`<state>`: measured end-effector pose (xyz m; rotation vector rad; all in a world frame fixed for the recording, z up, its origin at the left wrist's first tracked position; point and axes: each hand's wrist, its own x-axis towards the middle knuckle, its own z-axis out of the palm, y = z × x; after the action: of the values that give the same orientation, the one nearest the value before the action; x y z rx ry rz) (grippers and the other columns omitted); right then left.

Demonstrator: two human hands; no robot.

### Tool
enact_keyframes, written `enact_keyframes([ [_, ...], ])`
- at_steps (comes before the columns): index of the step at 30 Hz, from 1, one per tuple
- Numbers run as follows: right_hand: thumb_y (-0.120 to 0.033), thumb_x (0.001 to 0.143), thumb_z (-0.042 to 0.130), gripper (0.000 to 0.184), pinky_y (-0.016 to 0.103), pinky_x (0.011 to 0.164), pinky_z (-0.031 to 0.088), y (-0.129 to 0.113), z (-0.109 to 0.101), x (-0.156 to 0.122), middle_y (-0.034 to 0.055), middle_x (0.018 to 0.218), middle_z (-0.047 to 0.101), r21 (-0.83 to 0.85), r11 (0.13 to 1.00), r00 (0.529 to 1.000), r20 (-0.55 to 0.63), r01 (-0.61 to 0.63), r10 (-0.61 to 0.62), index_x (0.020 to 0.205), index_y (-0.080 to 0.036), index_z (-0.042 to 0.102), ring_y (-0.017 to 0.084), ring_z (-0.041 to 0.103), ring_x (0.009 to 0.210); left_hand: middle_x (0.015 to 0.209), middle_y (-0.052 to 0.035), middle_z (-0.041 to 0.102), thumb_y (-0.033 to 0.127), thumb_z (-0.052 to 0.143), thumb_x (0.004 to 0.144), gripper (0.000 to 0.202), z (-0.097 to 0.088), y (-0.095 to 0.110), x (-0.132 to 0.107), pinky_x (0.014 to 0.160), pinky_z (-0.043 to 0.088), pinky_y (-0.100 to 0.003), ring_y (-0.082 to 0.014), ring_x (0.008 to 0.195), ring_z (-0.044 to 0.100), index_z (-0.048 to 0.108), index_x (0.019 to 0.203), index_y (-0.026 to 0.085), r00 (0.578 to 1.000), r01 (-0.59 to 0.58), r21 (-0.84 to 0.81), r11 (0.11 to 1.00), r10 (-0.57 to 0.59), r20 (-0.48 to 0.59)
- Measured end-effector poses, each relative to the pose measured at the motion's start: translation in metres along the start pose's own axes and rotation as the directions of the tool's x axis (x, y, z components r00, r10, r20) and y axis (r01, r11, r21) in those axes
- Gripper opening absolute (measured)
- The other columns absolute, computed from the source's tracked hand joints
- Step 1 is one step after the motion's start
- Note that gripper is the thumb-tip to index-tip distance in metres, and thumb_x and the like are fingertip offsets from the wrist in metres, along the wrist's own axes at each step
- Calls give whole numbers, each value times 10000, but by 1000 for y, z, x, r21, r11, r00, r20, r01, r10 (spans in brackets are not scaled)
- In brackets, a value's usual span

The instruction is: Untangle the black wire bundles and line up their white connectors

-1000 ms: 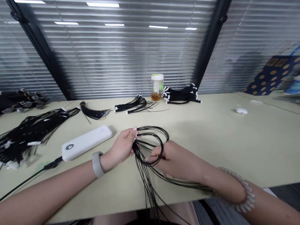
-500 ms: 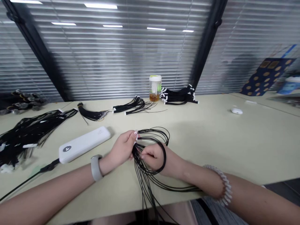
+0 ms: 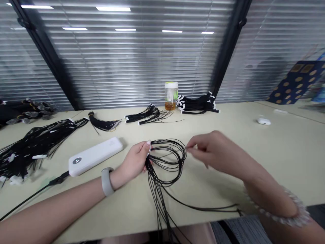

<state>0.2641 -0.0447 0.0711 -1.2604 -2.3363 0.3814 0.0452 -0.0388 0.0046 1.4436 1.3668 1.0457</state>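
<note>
Left grip (image 3: 134, 163) clenched on thin black cords (image 3: 156, 179), right hand (image 3: 213, 149) raised, released, seemingly just clear.

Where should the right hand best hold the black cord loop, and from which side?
Its right curve, from the right, seems best: the black cord loop bulges free there, near the right hand, while the left hand pinches the other end.

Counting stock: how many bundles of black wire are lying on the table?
4: a large spread bundle at left, a tight bundle behind it, a loose bundle back centre, a white-tagged bundle beside the jar. More may lie in the dark pile far left.
</note>
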Motion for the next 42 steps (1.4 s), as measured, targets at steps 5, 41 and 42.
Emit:
enact_keyframes([
  [5,-215,777,584,148,325,725,490,1,2,0,47,979,652,314,917,866,-497,248,-64,893,-235,674,190,598,872,419,54,444,546,375,836,409,-1,-5,3,303,284,-182,-74,296,367,439,674,175,999,-14,-24,1000,15,30],
  [41,-288,821,493,245,192,460,256,1,59,17,-53,457,440,189,981,999,-17,39,-36,651,-152,604,54,328,445,415,50,406,500,364,853,419,-4,-3,-1,320,274,-174,-67,333,344,448,606,172,981,-101,-43,994,106,164],
  [42,-278,819,495,247,192,466,261,1,59,17,-50,459,451,178,983,999,-10,51,-50,644,-151,615,53,330,445,417,46,414,503,363,852,423,-4,-3,-1,319,275,-175,-68,334,348,451,605,172,980,-101,-42,994,106,169],
])
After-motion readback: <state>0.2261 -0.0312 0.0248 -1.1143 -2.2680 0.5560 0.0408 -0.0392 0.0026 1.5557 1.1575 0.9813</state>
